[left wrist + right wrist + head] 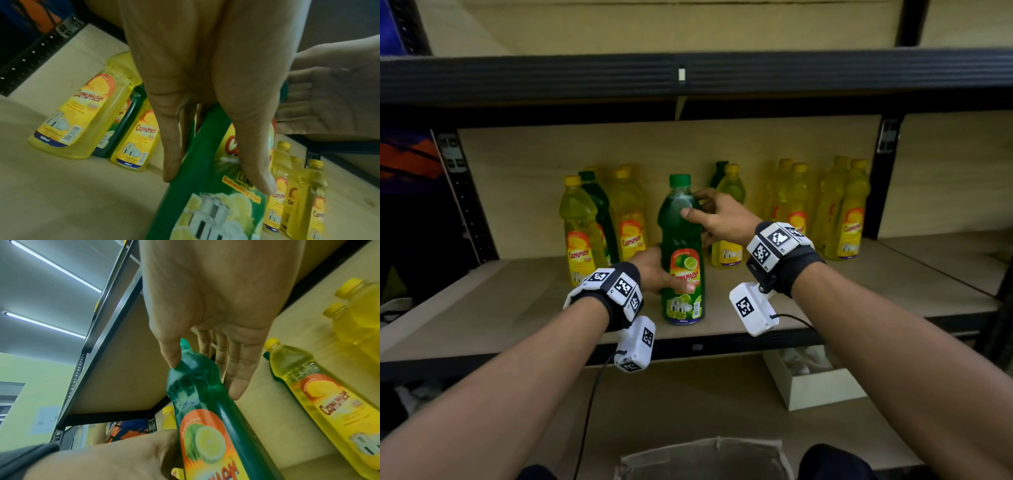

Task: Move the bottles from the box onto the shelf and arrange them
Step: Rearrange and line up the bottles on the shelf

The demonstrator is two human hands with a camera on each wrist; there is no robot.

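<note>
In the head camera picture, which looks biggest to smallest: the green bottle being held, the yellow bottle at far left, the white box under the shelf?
1. White box
2. Green bottle, though it stands nearest the camera
3. Yellow bottle, further back, so true sizes may match.

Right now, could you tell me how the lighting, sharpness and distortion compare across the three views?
Head view: dim, shelf edges bowed by the wide lens, rear yellow bottles soft. Left wrist view: green bottle label readable under the left hand, right-side bottles smeared. Right wrist view: ceiling light strips glare brightly, the right hand looms large, and the green bottle looks stretched.
</note>
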